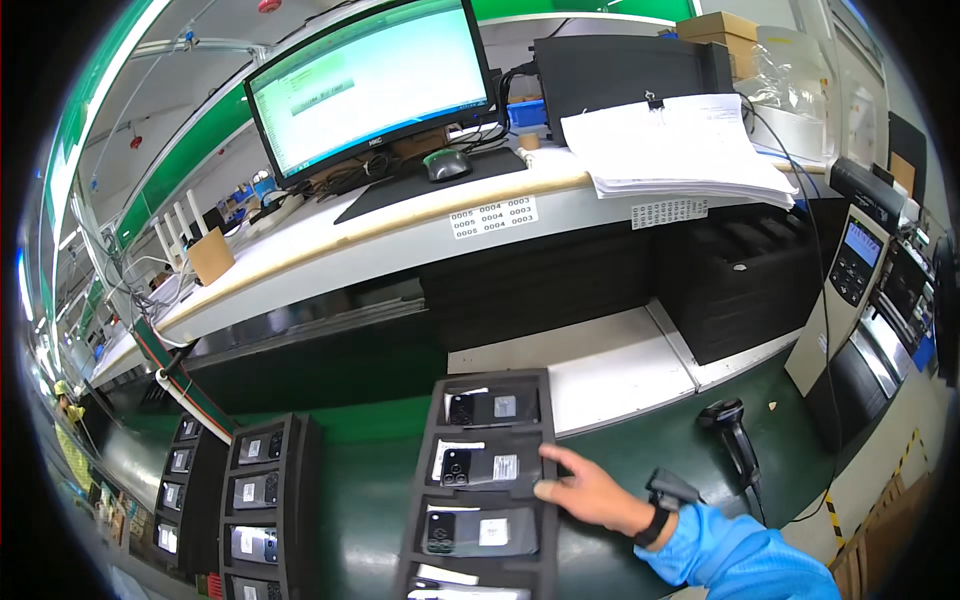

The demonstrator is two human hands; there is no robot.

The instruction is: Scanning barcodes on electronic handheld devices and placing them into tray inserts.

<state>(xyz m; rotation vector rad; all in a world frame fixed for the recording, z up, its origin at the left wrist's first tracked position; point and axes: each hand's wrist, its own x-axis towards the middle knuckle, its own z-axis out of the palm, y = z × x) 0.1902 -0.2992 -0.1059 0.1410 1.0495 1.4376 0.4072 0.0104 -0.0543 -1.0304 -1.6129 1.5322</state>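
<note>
R hand (592,497), in a bright blue fabric sleeve (735,550) w/ a black wrist strap (655,527), comes in from lower right; thumb and a finger are at the R rim of a long matte-black foam tray (545,400) in the lower middle — can't tell if they're clasping it or just touching. L hand's out of view, so can't tell its grip.

Tray lies on the dark green tabletop (360,510), w/ flat dark phones in a column of slots, one per slot. Nearest the fingers: a dark rectangular phone w/ a white label (482,468), 2nd slot from top. Two more loaded black foam trays (300,500) sit lower left.

Black pistol-shaped scanner (738,445) lies right of the hand, apart from it. Upper left: wide black-framed monitor (370,85) — upper right: clipped white paper stack (680,150) on the shelf.
</note>
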